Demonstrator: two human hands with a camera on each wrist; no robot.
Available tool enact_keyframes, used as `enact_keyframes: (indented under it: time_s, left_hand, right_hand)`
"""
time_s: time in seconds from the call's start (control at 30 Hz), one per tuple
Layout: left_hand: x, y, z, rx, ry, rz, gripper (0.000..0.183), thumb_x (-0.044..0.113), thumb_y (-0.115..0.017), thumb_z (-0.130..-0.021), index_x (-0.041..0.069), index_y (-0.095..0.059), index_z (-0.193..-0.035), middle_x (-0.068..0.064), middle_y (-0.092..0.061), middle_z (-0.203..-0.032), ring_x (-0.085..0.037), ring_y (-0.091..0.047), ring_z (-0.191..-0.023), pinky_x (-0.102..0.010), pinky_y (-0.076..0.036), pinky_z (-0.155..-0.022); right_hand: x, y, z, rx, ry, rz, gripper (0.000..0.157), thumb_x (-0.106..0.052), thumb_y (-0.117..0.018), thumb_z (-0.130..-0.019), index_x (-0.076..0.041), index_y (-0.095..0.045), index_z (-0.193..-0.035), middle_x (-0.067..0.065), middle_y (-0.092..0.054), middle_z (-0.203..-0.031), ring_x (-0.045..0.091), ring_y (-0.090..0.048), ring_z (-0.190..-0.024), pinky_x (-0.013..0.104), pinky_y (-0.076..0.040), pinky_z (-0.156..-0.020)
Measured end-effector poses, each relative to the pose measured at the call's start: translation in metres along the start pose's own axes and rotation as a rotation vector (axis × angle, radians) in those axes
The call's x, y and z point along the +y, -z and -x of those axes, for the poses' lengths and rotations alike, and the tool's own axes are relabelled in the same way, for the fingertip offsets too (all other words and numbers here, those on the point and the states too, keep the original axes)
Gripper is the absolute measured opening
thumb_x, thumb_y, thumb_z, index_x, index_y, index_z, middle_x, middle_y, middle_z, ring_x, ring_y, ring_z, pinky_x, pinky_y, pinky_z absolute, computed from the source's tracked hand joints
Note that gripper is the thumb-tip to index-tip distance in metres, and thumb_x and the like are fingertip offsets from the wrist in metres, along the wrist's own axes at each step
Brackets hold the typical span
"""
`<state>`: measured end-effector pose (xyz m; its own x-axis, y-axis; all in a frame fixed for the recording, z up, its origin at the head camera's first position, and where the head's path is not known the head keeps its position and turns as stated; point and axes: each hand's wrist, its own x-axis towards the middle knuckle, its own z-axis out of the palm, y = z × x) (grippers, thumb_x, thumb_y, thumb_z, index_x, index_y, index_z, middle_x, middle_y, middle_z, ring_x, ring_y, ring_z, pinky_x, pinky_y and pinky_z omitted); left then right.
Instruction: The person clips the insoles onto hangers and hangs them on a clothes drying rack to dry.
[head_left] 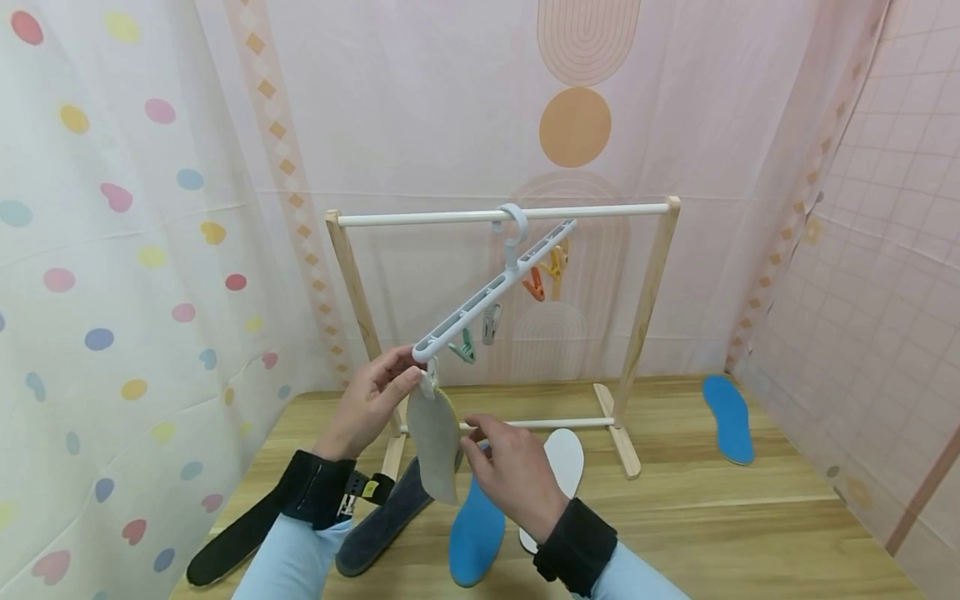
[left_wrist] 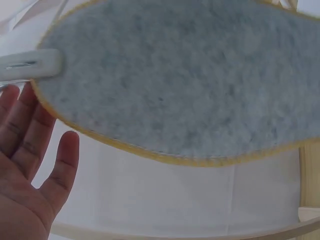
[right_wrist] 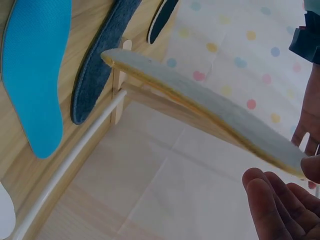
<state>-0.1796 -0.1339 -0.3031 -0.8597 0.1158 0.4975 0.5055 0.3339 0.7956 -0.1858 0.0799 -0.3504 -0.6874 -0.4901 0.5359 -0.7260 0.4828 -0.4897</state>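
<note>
A grey insole (head_left: pixel 433 442) with a yellow edge hangs from a white clip (left_wrist: pixel 37 65) at the near end of a white hanger (head_left: pixel 468 310). My left hand (head_left: pixel 369 404) is beside that clip, its fingers at the hanger's end and its thumb apart from them in the left wrist view. To the right of the insole is my right hand (head_left: pixel 517 471), fingers loosely bent and nothing gripped between them. Further along the hanger are a green clip (head_left: pixel 465 347), a grey clip (head_left: pixel 491 323), an orange clip (head_left: pixel 535 285) and yellow clips (head_left: pixel 556 262).
The hanger hooks over the white bar (head_left: pixel 420 218) of a wooden stand (head_left: pixel 648 308). On the wooden table (head_left: pixel 712 525) lie a black insole (head_left: pixel 232 542), a dark grey insole (head_left: pixel 386 521), a blue insole (head_left: pixel 477 533), a white insole (head_left: pixel 564 458) and another blue insole (head_left: pixel 727 417) far right.
</note>
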Motion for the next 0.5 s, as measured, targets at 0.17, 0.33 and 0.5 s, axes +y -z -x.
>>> enact_keyframes:
  time_s: [0.17, 0.33, 0.5]
  left_hand:
    - [-0.005, 0.001, 0.002, 0.015, -0.001, -0.002, 0.036, 0.018, -0.048, -0.095, 0.011, -0.046, -0.130, -0.007, -0.053, -0.121, -0.021, -0.050, -0.110, -0.042, -0.040, -0.089]
    - [-0.010, 0.004, 0.005, 0.039, 0.004, -0.011, 0.036, 0.018, -0.048, -0.095, 0.012, -0.045, -0.130, -0.008, -0.052, -0.124, -0.023, -0.048, -0.112, -0.031, -0.042, -0.087]
    - [-0.014, 0.007, 0.009, 0.064, 0.029, 0.000, 0.036, 0.017, -0.049, -0.095, 0.007, -0.045, -0.129, -0.012, -0.053, -0.121, -0.029, -0.049, -0.111, -0.023, -0.042, -0.084]
  right_hand:
    - [0.004, 0.001, 0.004, 0.000, -0.020, 0.013, 0.028, -0.023, -0.058, -0.090, -0.008, -0.059, -0.113, 0.000, -0.066, -0.089, 0.002, -0.059, -0.067, 0.017, -0.045, -0.056]
    - [0.008, 0.000, 0.007, 0.014, -0.023, 0.016, 0.028, -0.022, -0.060, -0.088, -0.006, -0.059, -0.111, 0.000, -0.065, -0.088, 0.002, -0.059, -0.066, 0.015, -0.045, -0.055]
    - [0.010, -0.001, 0.008, 0.022, -0.025, 0.012, 0.028, -0.021, -0.060, -0.088, -0.006, -0.060, -0.111, 0.000, -0.065, -0.087, 0.001, -0.059, -0.065, 0.015, -0.044, -0.055]
